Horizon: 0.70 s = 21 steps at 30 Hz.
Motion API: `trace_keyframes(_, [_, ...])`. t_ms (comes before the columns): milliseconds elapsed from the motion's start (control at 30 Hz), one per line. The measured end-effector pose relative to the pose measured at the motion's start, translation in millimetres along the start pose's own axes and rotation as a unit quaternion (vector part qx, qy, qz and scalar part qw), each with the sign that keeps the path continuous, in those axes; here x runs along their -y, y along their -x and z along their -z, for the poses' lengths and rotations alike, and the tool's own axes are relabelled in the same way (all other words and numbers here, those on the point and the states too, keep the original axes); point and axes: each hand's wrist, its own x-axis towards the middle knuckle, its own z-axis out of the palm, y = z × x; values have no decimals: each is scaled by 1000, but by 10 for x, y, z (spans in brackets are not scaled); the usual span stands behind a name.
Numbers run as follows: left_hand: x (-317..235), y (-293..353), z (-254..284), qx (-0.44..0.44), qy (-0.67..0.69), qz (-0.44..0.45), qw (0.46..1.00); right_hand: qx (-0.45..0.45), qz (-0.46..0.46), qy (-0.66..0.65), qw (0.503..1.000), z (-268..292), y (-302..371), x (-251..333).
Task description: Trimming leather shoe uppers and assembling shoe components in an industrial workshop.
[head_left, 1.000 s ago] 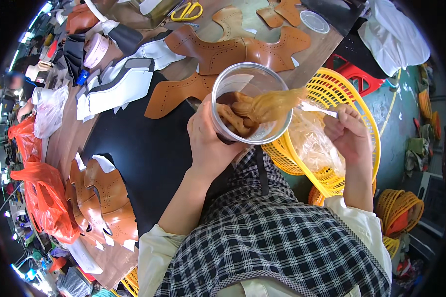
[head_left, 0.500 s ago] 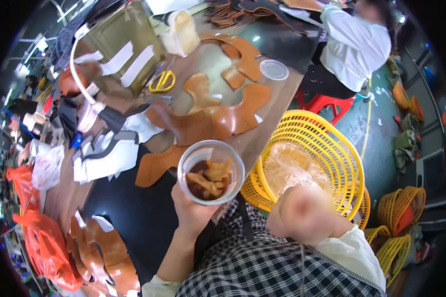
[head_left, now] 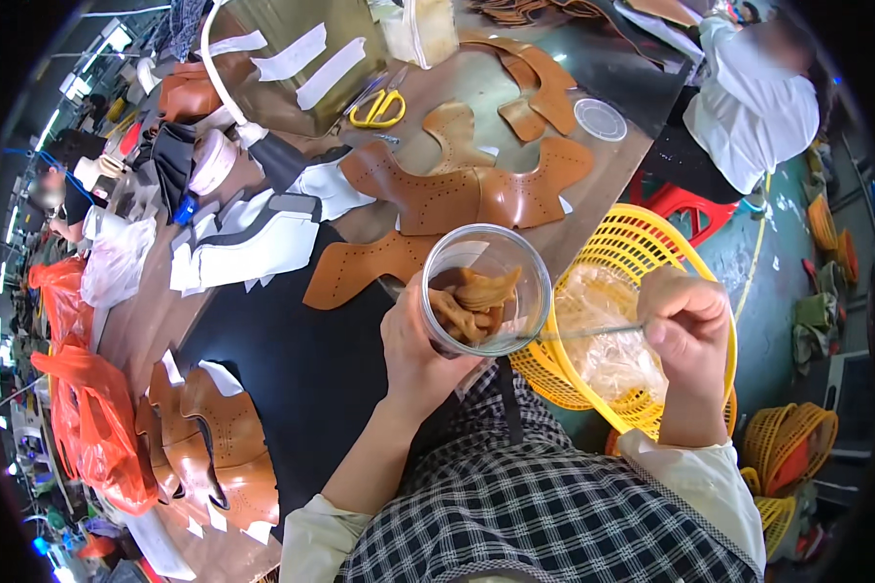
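Observation:
My left hand is wrapped round a clear plastic cup, held above the table's near edge. Brown strips of food in a dark liquid lie inside it. To the right of the cup, my right hand pinches a thin stick between thumb and fingers. The stick's other end reaches to the cup's near right side; its tip is hard to make out through the plastic. Just behind the cup lies a brown leather piece with punched holes.
More leather pieces, yellow-handled scissors and a round clear lid are on the table. A yellow basket with clear plastic stands at the right. Red bags hang at the left. Someone in white sits at the far right.
My right hand has moved away from close to me, out and to the right; the stick now shows between it and the cup. The whole view has shifted.

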Motion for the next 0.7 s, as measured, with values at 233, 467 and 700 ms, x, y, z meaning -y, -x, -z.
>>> trace_keyframes(233, [31,4,-21,1,33,22,999,-35,89,266,959,-145,-154,47])
trace_keyframes(467, [-3,29,8,-4,-24,-20,999,144,181,490,840,-355,-312,-62])
trace_keyframes(700, [-191,-52,15,-72,-40,-34,996,50,-61,279,957,-156,-95,-346])
